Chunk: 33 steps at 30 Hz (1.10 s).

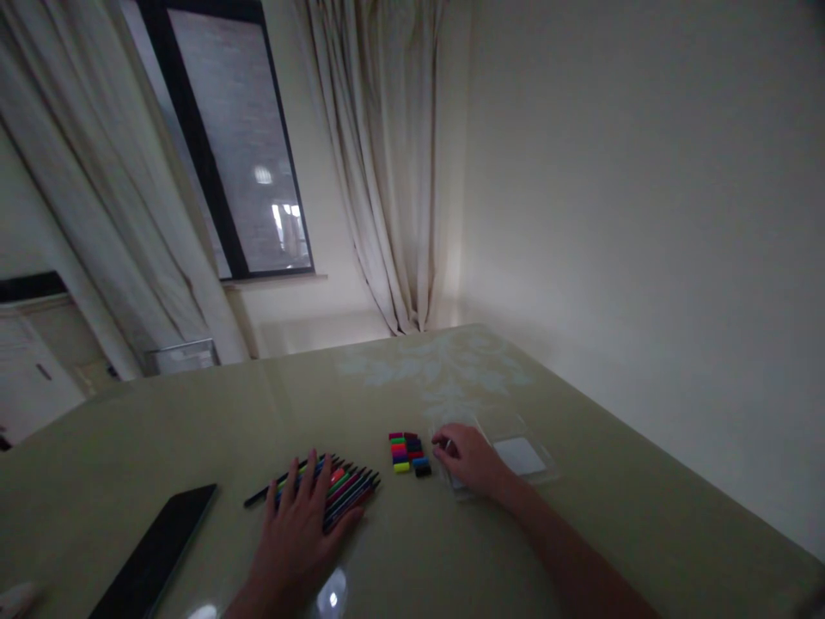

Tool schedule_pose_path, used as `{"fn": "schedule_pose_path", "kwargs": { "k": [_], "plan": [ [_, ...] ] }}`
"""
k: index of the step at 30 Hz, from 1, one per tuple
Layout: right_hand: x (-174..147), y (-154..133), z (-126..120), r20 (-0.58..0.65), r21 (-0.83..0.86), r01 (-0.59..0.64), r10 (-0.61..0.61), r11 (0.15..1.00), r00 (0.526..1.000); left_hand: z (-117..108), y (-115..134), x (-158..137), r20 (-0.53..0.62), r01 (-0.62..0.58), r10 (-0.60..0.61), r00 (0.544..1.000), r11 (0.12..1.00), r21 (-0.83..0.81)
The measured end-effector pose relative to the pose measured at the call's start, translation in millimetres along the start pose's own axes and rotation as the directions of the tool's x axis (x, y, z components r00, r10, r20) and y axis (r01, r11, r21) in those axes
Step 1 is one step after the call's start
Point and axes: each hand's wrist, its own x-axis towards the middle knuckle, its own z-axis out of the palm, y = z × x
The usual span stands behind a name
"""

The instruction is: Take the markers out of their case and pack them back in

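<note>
Fingers spread, my left hand [302, 516] lies flat over a bundle of colored marker pens [348, 494] with dark tips pointing up and right. To the right of the pens sit small colored caps [400, 450] in two short columns, with a black cap [422, 470] at the lower end. My right hand [472, 460] is bent beside the caps, its thumb and index finger curled together over the edge of a clear plastic sleeve [541, 451]. A white card [519, 456] shows inside the sleeve. What the right fingertips hold, if anything, is too small to make out.
A long black flat object [158, 550] lies on the table left of my left hand. The glossy greenish table [258, 413] meets a plain wall [644, 215] on the right. Curtains [387, 172] and a window [238, 137] stand behind it.
</note>
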Motion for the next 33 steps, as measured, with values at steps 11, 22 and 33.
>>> {"fn": "schedule_pose_path", "kwargs": {
  "k": [11, 22, 33],
  "plan": [
    [-7, -26, 10, 0.091, -0.021, 0.052, -0.05, 0.998, 0.995, 4, -15, 4, -0.177, -0.123, 0.116, 0.977, 0.992, -0.027],
    [-3, -27, 5, 0.032, -0.243, -0.02, 0.028, 0.97, 0.999, -16, 3, -9, -0.375, -0.364, 0.309, 0.874, 0.927, -0.087],
    [12, -32, 24, -0.019, -0.363, 0.031, -0.04, 0.931, 0.999, -18, 14, -10, -0.381, -0.43, 0.35, 0.856, 0.891, -0.146]
  ]
}}
